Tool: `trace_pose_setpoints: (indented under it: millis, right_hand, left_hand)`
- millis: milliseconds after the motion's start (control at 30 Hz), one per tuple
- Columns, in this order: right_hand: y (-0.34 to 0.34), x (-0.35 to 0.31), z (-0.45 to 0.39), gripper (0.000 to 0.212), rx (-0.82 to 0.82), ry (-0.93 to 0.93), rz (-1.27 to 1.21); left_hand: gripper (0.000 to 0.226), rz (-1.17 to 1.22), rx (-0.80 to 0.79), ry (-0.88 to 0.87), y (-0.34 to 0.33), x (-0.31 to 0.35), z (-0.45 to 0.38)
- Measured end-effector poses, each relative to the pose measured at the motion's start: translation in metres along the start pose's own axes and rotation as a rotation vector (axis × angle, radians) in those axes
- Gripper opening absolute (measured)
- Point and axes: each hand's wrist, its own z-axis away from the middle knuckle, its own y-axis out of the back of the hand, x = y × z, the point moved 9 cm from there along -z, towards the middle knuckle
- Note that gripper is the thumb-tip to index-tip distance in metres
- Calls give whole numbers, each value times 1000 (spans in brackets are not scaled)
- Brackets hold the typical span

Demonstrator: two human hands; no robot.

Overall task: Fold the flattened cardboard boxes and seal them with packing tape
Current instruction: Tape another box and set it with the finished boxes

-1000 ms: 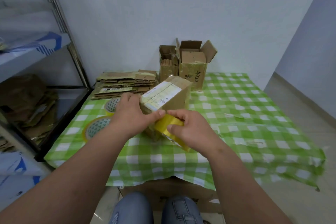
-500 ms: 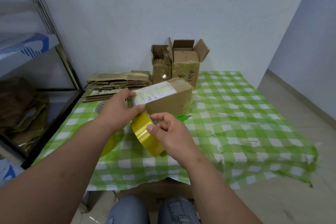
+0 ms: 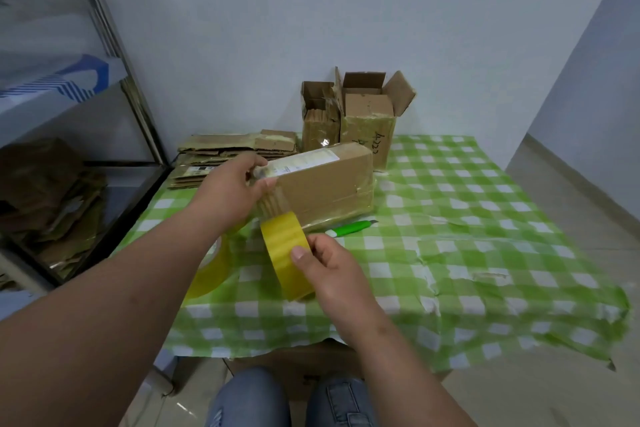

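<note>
A folded brown cardboard box with a white label on top lies on the green checked tablecloth. My left hand grips its near-left end, thumb on the front face. My right hand holds a yellow tape roll just in front of the box. A clear strip of tape runs from the roll up to the box's end under my left thumb. A stack of flattened cardboard boxes lies at the back left of the table.
Two opened cardboard boxes stand against the back wall. A green utility knife lies beside the box. A second yellow tape roll sits under my left forearm. A metal shelf with cardboard stands at the left.
The box has been laid flatter and turned with its long side toward me. My right hand has pulled the tape roll down and away from the box, stretching a strip out.
</note>
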Motion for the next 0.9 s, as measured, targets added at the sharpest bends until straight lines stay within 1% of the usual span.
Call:
trace_pose_setpoints:
  millis: [133,233,333,400,433,500,533,600,667,733,833,900]
  right_hand:
    - [-1,1,6,17,-1,22,-3]
    - [4,0,7,18,-29,19,-14]
    - [10,5,5,16,-66,-41,-58]
    - [15,8,4,20,-94,-63,-51]
    - [17,8,3,23,-112,-70,-36]
    - [22,10,2,29,-141,-85,-25]
    - [26,13,0,32,-126,-97,-31]
    - [42,22,-9,31,-10,-172,-16]
    - [60,32,-19,25,127,-232,104]
    - [72,33,-33,25,183,-201,368]
    - [70,40,-51,40,99,-219,882]
    - [67,45,-57,44,58,-229,1122]
  left_hand:
    - [19,-5,-11,14,2,0,-2]
    - [18,37,18,7,2,0,3]
    - [33,115,17,-3,-1,-3,13]
    - [42,181,8,63,-1,-10,22]
    - [45,236,-19,104,-4,-14,27]
    - [54,368,-122,169,-16,-18,35]
    - [60,406,-167,187,-22,-18,38]
    - [67,459,-207,212,-28,-20,42]
    - [71,529,-214,232,-33,-21,45]
    - [73,574,-215,246,-36,-21,46]
    - [75,607,-220,267,-38,-21,48]
    - [74,625,-229,270,-38,-20,50]
